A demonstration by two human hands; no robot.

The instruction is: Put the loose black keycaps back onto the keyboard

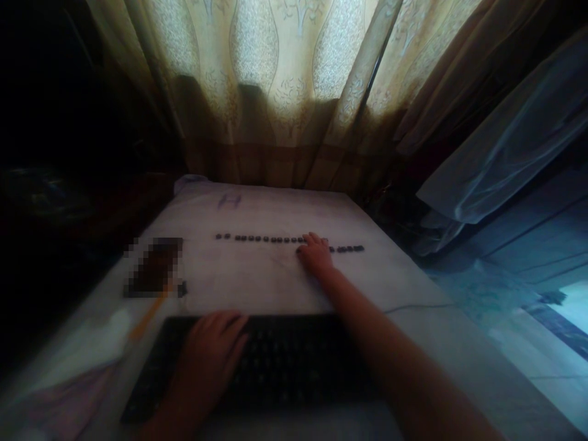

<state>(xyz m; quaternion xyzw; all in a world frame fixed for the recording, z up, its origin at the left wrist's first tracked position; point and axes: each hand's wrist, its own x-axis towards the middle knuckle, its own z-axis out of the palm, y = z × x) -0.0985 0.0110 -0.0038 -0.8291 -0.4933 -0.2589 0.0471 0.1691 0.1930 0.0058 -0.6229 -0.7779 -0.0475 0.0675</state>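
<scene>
A black keyboard (294,361) lies across the near part of the cloth-covered table. My left hand (209,349) rests over its left end, fingers stretched out and holding nothing I can see. My right hand (316,254) reaches past the keyboard to a row of small black keycaps (265,239), and its forearm crosses the keyboard's right part. The right fingers are stretched out over the row, thumb apart, with a dark keycap by the thumb tip. A second short line of keycaps (350,248) sits to the right of this hand. Blur hides the exact finger contact.
On the left lie a pixelated dark rectangular object (156,266), an orange stick-like item (149,315) and a bunched pinkish cloth (68,398). A thin cable (418,306) runs toward the table's right edge. Patterned curtains (294,110) hang behind the table.
</scene>
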